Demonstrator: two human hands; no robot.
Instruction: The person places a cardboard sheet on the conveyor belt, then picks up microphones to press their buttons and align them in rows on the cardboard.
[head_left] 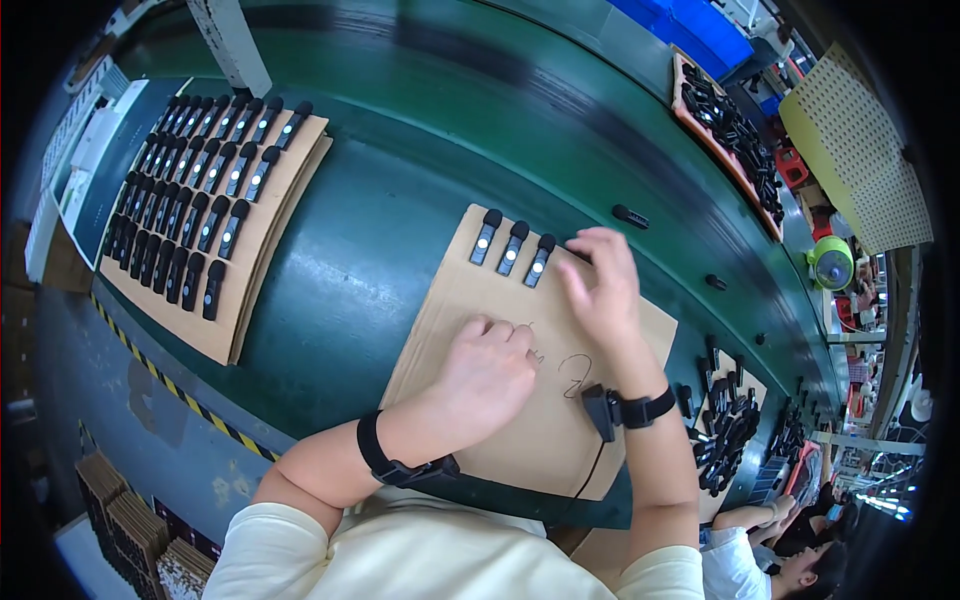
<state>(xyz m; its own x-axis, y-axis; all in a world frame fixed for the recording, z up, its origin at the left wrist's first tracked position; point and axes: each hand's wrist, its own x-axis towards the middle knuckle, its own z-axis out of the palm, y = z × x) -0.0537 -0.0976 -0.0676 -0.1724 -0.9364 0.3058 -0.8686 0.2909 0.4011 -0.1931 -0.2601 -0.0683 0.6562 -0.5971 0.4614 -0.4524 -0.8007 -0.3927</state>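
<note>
My right hand (607, 290) hovers at the right end of a short row of small black microphones (513, 250) with round foam tips. Its thumb and fingers are apart; a dark bit shows between them, too covered to make out. Three microphones in the row lie side by side along the far edge of a cardboard sheet (490, 440), each with a pale round spot. My left hand (487, 375) rests over the middle of the sheet with fingers curled in; whatever may be under them is hidden. Black bands circle both wrists.
At left, another cardboard stack (240, 310) bears several rows of microphones. Loose microphones (630, 216) lie on the green belt beyond. A heap of black parts (728, 425) sits at right, and an orange-rimmed tray (690, 118) stands at far right. Another person (745, 560) sits at lower right.
</note>
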